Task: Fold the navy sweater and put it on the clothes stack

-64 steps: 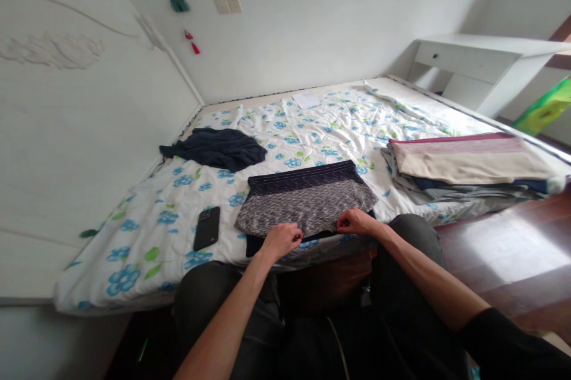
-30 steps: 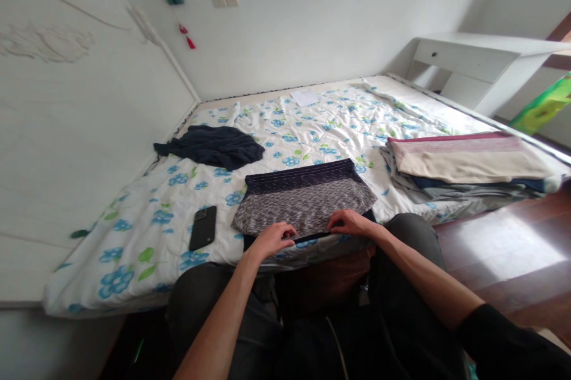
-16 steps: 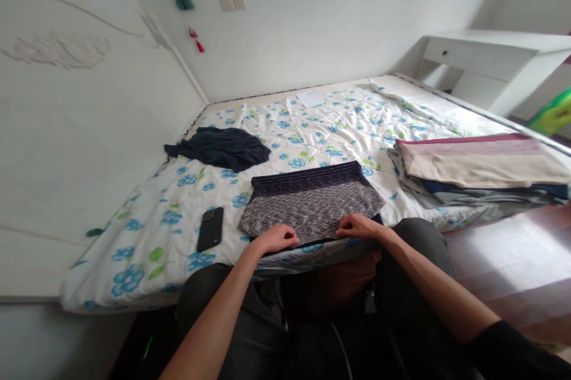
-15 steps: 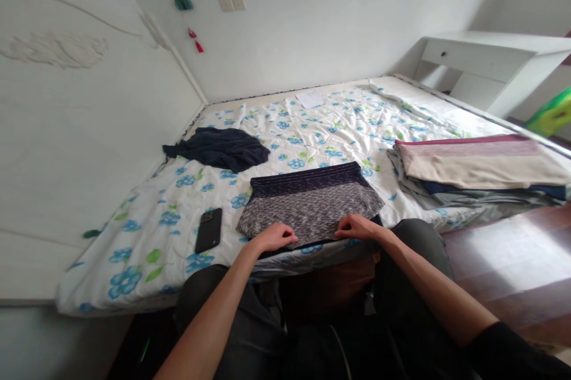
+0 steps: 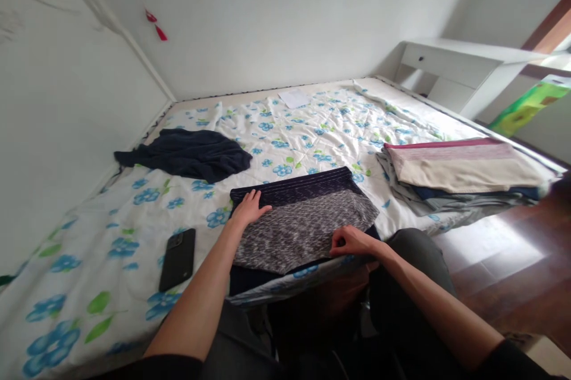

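Note:
A folded knit garment [image 5: 303, 225], marled grey with a navy ribbed band at the far side, lies on the quilted bedspread [image 5: 276, 148]. My left hand [image 5: 248, 209] rests flat on its far left corner, fingers spread across the navy band. My right hand [image 5: 350, 242] curls at the near right edge of the grey fabric, with the fingertips pinching it. A darker navy layer shows beneath the near edge. A black phone [image 5: 177, 259] lies face down to the left of my left forearm.
A crumpled navy garment [image 5: 187, 154] lies on the bed beyond the phone. A folded stack of cloth [image 5: 459, 169] sits at the bed's right edge, with a wood floor [image 5: 495, 261] below it. A paper sheet [image 5: 294, 97] lies at the far side. A white desk [image 5: 450, 68] stands beyond.
My left hand has let go of the near edge and moved to the far left corner, lying flat there. The right hand stays at the edge. The view has turned, shifting the scene left.

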The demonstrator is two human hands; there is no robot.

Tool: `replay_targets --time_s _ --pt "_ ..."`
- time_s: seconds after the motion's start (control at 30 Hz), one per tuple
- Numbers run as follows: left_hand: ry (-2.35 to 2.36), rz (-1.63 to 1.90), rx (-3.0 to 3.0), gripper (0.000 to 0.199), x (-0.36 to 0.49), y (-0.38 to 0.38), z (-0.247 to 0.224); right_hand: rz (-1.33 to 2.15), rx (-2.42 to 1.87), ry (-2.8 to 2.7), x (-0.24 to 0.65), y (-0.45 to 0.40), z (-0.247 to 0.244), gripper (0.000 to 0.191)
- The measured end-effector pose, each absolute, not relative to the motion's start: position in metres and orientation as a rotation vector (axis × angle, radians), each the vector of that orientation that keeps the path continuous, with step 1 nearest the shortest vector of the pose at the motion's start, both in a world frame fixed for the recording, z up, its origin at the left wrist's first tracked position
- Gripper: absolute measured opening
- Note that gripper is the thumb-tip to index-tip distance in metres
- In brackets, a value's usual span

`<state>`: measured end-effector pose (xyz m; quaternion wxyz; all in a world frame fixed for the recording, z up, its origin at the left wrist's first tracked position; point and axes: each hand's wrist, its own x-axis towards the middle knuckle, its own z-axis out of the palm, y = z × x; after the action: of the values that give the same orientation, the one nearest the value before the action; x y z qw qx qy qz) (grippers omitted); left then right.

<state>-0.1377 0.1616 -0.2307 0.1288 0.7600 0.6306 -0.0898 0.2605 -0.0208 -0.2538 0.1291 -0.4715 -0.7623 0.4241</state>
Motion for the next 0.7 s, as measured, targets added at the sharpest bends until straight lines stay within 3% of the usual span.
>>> replay_targets --time_s 0.13,0.3,0.37,0.47,0.57,0.7 --pt "1.860 -0.365 2.095 0.130 -0.155 0.189 -0.245 1.174 -1.527 -2.160 0.254 -0.014 -0.254 0.029" --pt "1.921 -0.429 2.070 0.142 -0.161 0.192 -0.255 0.889 -1.600 -2.120 0.223 0.018 -0.263 0.025" --pt "1.947 -0.452 2.056 0.143 -0.159 0.188 -0.255 0.734 -1.496 -2.138 0.194 0.042 -0.266 0.022" --pt "1.946 -0.460 2.035 0.140 -0.156 0.182 -0.254 0.560 -1.340 -2.165 0.130 0.090 -0.266 0.040" --pt "1.946 -0.484 2.017 0.131 -0.154 0.179 -0.252 0.554 -1.337 -2.241 0.059 0.137 -0.268 0.056" --pt "1.940 -0.524 1.995 0.121 -0.157 0.181 -0.256 0.581 -1.329 -2.368 0.001 0.178 -0.286 0.060"
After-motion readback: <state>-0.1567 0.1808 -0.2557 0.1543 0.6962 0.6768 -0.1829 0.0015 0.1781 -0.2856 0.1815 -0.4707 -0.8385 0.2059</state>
